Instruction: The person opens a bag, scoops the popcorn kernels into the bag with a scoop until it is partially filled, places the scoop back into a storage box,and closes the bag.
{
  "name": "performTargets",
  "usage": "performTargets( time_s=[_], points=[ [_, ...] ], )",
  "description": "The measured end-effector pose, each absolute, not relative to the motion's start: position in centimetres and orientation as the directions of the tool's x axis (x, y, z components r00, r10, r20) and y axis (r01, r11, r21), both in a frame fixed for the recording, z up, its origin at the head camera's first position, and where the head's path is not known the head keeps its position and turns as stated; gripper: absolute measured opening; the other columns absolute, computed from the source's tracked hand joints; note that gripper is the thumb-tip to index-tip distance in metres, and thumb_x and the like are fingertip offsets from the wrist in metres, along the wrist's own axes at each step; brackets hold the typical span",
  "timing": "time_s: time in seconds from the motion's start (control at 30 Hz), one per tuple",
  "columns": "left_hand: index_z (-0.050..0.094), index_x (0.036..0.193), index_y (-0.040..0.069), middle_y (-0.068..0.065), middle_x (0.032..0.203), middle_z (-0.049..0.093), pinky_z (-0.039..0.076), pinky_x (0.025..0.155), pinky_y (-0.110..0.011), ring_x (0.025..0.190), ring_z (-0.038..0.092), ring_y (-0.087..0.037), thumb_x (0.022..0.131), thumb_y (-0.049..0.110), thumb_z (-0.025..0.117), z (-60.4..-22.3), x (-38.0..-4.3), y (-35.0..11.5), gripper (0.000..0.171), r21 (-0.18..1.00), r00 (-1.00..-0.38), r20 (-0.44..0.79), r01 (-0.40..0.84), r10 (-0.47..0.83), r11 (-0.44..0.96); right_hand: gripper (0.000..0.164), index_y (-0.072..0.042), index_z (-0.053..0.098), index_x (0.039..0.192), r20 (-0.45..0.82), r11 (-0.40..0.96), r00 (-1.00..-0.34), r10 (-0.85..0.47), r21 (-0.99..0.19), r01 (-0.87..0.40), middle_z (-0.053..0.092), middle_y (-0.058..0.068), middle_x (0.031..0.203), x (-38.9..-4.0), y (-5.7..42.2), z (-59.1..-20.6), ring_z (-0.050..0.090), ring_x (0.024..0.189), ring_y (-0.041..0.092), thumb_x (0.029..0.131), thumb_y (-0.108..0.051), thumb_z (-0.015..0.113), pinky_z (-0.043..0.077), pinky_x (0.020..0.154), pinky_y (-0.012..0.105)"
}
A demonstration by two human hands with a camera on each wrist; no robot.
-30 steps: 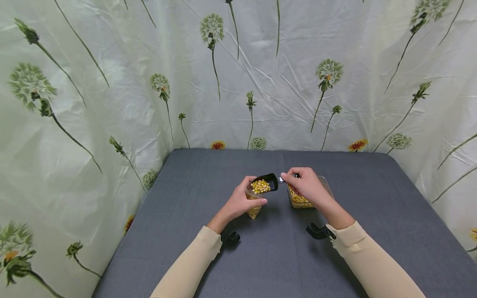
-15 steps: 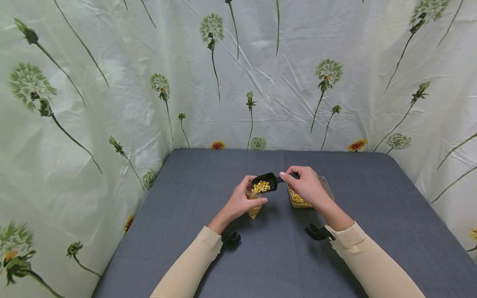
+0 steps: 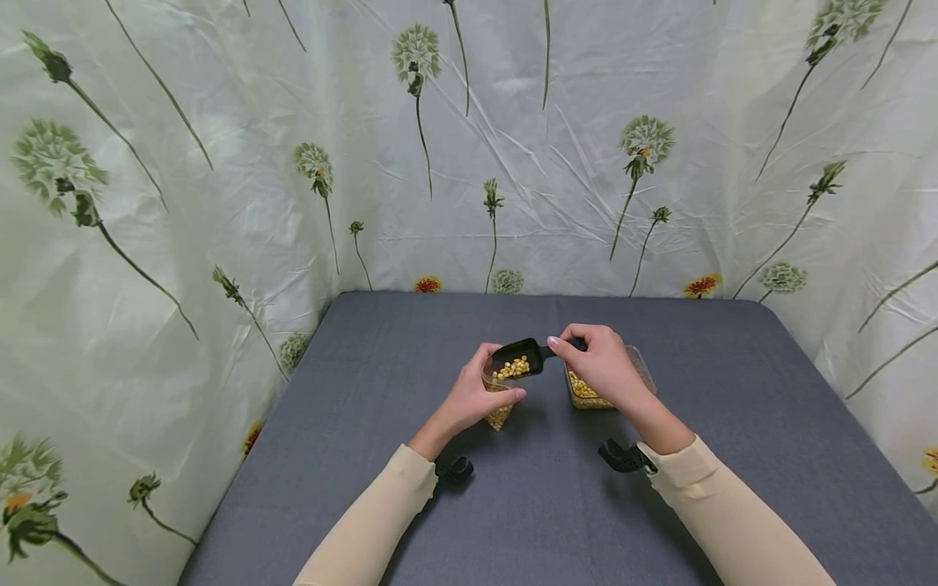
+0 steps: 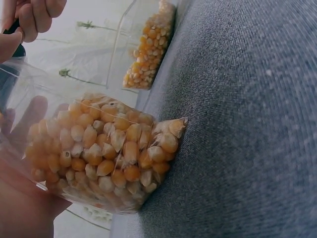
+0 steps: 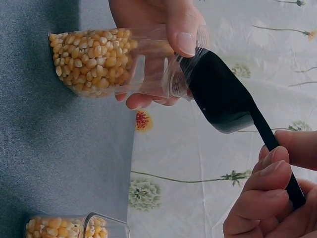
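My left hand (image 3: 469, 397) holds a clear plastic bag (image 5: 99, 62) near its mouth, thumb on one side and fingers on the other. Corn kernels fill the bag's lower part, and its bottom corner is right at the table cloth in the left wrist view. Between thumb and fingers, my right hand (image 3: 602, 368) pinches the handle of a black scoop (image 5: 218, 94). The scoop slants down with its lip in the bag's mouth. Some yellow kernels (image 3: 517, 368) lie toward that lip in the head view.
Behind my right hand stands a clear rectangular container (image 3: 645, 368) with more corn kernels, partly hidden by the hand. Dark grey cloth (image 3: 410, 342) covers the table. A flower-printed curtain (image 3: 557, 163) hangs along its far and side edges.
The right hand has risen slightly and shifted a little left, tilting the scoop more. Fewer kernels show in the scoop, and they have slid toward its lip. The left hand stays in place.
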State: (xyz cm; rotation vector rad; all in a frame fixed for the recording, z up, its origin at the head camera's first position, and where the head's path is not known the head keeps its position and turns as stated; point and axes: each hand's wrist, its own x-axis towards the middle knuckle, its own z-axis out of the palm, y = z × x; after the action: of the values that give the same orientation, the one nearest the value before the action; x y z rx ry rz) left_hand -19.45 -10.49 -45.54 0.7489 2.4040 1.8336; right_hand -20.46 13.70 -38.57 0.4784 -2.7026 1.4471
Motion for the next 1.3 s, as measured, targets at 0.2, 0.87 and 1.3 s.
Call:
performTargets(
  time_s=[0.2, 0.87, 1.3],
  points=[
    [0.047, 0.134, 0.008, -0.009, 0.119, 0.062, 0.052, 0.088, -0.047, 0.106, 0.060, -0.037, 0.089, 0.014, 0.079, -44.6, -18.9, -10.5, 0.056, 0.912, -0.878, 0.285, 0.372, 0.386, 0.172, 0.032, -0.015, 0.067, 0.082, 0.198, 0.537, -0.949, -0.246, -0.788, -0.303, 0.052, 0.005, 0.058, -20.6, 13.7, -38.7, 0.045, 0.048, 0.024, 0.099, -0.042, 0.065, 0.039, 0.048, 0.037],
    [0.047, 0.134, 0.024, -0.001, 0.119, 0.062, 0.051, 0.089, -0.045, 0.104, 0.062, -0.020, 0.086, 0.032, 0.083, -47.8, -20.8, -10.8, 0.061, 0.904, -0.879, 0.296, 0.384, 0.373, 0.187, 0.026, -0.015, 0.069, 0.087, 0.246, 0.557, -0.937, -0.246, -0.756, -0.345, 0.056, 0.005, 0.059, -20.1, 13.3, -38.3, 0.048, 0.049, 0.024, 0.099, -0.037, 0.066, 0.041, 0.050, 0.037],
    [0.047, 0.132, 0.028, 0.001, 0.116, 0.063, 0.052, 0.086, -0.041, 0.102, 0.062, -0.018, 0.086, 0.037, 0.082, -47.8, -20.7, -10.8, 0.058, 0.901, -0.878, 0.308, 0.393, 0.366, 0.183, 0.021, -0.017, 0.069, 0.090, 0.339, 0.587, -0.904, -0.259, -0.688, -0.426, 0.046, 0.000, 0.054, -19.2, 12.9, -37.9, 0.041, 0.045, 0.020, 0.098, -0.036, 0.068, 0.036, 0.047, 0.033]
  ],
)
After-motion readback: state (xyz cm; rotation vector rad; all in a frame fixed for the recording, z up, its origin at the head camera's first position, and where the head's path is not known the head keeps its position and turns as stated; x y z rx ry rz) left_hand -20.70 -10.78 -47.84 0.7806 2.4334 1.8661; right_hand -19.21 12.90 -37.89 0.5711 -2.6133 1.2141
